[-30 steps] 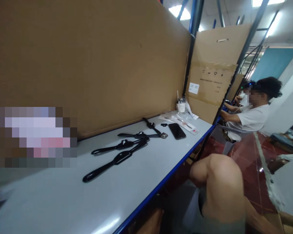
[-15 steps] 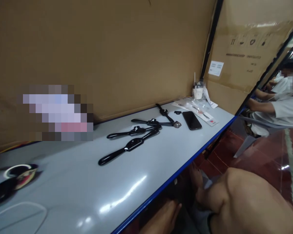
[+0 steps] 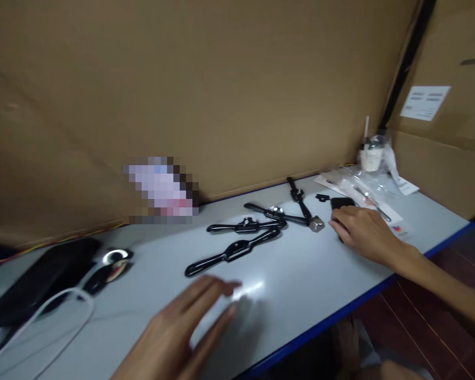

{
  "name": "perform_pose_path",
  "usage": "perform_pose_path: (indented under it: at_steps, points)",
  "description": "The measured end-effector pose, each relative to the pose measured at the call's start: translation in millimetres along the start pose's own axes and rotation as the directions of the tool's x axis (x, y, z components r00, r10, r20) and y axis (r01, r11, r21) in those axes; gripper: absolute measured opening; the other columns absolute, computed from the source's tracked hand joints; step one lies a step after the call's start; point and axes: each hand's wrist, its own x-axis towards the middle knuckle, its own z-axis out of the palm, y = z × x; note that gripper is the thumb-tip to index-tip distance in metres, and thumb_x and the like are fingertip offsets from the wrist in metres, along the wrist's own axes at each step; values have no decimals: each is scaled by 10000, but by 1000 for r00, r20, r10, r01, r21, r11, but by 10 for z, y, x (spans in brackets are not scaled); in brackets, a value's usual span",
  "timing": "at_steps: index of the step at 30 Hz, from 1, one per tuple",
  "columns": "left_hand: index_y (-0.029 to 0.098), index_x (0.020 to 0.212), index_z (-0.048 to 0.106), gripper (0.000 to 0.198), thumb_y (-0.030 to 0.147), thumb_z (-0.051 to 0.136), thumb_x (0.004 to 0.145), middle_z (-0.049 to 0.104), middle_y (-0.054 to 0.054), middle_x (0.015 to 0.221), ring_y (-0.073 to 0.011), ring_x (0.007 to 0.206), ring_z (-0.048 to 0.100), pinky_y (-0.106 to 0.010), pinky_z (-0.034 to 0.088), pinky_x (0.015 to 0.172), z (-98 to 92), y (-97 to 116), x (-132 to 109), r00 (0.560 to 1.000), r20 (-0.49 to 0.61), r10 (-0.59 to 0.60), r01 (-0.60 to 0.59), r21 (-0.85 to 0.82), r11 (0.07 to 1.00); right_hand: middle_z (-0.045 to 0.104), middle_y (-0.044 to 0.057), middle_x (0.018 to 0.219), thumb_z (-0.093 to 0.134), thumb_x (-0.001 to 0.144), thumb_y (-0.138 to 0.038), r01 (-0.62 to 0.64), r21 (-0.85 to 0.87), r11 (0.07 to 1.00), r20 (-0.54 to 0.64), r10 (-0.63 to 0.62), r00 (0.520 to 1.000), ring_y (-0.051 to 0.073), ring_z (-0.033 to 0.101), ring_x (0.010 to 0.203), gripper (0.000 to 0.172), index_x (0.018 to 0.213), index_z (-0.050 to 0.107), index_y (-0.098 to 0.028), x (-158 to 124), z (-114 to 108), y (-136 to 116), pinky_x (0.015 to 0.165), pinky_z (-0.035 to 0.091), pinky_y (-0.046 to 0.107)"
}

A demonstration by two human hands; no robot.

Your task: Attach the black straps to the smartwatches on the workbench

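My left hand (image 3: 182, 319) hovers over the near part of the table, fingers and thumb apart with nothing between them. Closest to it lies a black spokeshave (image 3: 237, 248) with two long handles. Behind this one are several more, including a second spokeshave (image 3: 247, 227) and a third spokeshave (image 3: 277, 214). On the right, my right hand (image 3: 360, 229) is curled over the black phone (image 3: 342, 201) and hides most of it. A small metal cube (image 3: 316, 224) sits left of that hand, with a flat black part (image 3: 322, 198) behind it.
Clear plastic packaging (image 3: 374, 203) and a wrapped cup with a straw (image 3: 371, 158) occupy the back right. At left are a black case (image 3: 43, 279), a white cable (image 3: 81, 295) and a ring-shaped item (image 3: 116, 257). Cardboard walls (image 3: 241, 95) rise behind the table.
The view has swung left. My right hand has come onto the phone, and my left hand has risen over the table. The spokeshaves lie as before.
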Motion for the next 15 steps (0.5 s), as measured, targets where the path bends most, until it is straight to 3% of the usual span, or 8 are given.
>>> perform_pose_path:
  at_steps: [2,3,6,10,15]
  points:
    - [316,1304,686,474,573,502,951,701,-124,1208,-343,1129,650,-516,567,963,-163,49,388,980,-185,73,-40,176,984,731,155,1082,468,1070,-361,22,-36,999,66,-20,998,280,702,972,317,1100,710,-159,137,34,-14,774,472,334]
    - [277,1270,683,466,575,510,955,690,-137,1175,-340,1090,646,-523,560,955,-213,51,556,969,-226,96,-38,251,967,722,177,1095,472,1071,-385,20,-50,999,83,-16,996,294,702,984,340,1118,708,-146,190,64,-23,786,482,348]
    - [228,1178,663,414,558,538,962,659,-128,1082,-316,1017,622,-498,547,916,-231,-2,874,970,-213,116,-30,371,928,699,237,1152,471,1070,-439,21,-75,997,89,-14,996,341,697,1040,415,1106,718,-107,292,164,-90,822,499,389]
    - [205,1076,642,279,441,518,996,626,-105,1061,-263,961,614,-434,526,900,-91,-79,953,975,-177,135,-75,311,948,706,258,1180,500,1063,-405,17,-69,997,145,-7,989,362,695,1104,404,1164,704,-72,367,209,-234,878,500,405]
    - [187,1055,615,220,384,557,975,660,-104,1079,-256,991,622,-379,501,865,-14,-90,966,977,-190,100,-54,236,970,716,249,1214,572,1032,-421,-127,-5,992,210,125,970,338,694,1160,408,1219,686,-77,513,166,-296,915,492,369]
